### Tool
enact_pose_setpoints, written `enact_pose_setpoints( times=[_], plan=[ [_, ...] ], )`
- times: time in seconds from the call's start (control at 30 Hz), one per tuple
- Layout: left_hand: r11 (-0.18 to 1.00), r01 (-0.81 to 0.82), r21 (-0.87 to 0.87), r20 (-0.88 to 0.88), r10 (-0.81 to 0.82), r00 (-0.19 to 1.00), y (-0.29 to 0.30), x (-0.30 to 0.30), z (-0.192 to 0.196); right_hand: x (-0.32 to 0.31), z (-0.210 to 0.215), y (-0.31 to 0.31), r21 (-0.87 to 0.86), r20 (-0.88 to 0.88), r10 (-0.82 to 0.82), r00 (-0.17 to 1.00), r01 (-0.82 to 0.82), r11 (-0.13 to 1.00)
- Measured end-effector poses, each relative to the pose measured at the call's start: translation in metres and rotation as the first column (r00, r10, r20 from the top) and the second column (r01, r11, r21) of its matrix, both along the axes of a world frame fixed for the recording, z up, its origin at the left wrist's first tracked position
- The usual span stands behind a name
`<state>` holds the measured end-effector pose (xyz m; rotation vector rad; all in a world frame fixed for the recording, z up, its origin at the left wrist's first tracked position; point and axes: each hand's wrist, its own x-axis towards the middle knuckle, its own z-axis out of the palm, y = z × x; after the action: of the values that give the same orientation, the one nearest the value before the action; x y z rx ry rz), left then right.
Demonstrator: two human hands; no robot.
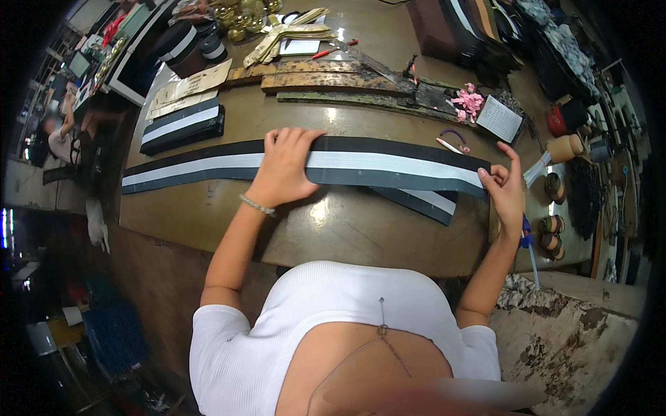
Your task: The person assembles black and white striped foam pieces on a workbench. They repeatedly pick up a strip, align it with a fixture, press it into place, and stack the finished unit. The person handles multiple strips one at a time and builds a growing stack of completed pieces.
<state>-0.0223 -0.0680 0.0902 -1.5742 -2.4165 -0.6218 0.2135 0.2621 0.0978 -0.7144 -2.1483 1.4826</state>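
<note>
A long flat strip (388, 161) of webbing-like material, banded black, white and dark grey, lies across the table from left to right. My left hand (286, 165) grips it near the middle, fingers over the far edge and thumb at the near edge. At the strip's right end, my right hand (505, 186) holds the corner between thumb and fingers, with one finger raised. Another striped piece (427, 202) pokes out at an angle from beneath the strip. A folded bundle of similar strips (183, 129) sits behind its left part.
Long worn wooden boards (319, 83) lie farther back. A pink bunch (468, 102), a white card (499, 119) and a white pen-like tool (449, 145) are at the right. Rolls of strap (182, 47) stand back left; thread spools (565, 148) sit far right. Another person (64, 139) sits far left.
</note>
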Motion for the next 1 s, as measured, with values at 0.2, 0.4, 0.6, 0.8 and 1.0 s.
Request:
enact_pose_setpoints(
  times=[0.2, 0.4, 0.6, 0.8, 1.0],
  plan=[
    [0.993, 0.107, -0.043, 0.087, -0.103, 0.991, 0.015, -0.002, 0.006, -0.013, -0.032, -0.022, 0.813, 0.214, -0.385, 0.898, 0.055, 0.580],
    [0.973, 0.222, 0.069, 0.163, -0.231, 0.959, 0.031, 0.013, 0.031, -0.087, -0.003, -0.081, 0.556, -0.021, 0.644, 0.764, -0.527, 0.643],
    [0.965, 0.231, 0.126, 0.096, -0.244, 0.965, 0.045, 0.015, 0.030, -0.077, 0.029, -0.054, 0.697, 0.194, 0.642, 0.741, -0.565, 0.442],
    [0.893, 0.327, 0.308, -0.054, -0.326, 0.944, 0.088, 0.022, 0.049, -0.005, 0.142, -0.070, 0.862, 0.382, 0.123, 0.916, -0.401, 0.311],
    [0.844, 0.377, 0.382, -0.396, -0.219, 0.892, 0.144, -0.006, 0.077, -0.036, 0.141, -0.033, 0.988, 0.152, -0.236, 0.960, -0.151, 0.025]
  ],
)
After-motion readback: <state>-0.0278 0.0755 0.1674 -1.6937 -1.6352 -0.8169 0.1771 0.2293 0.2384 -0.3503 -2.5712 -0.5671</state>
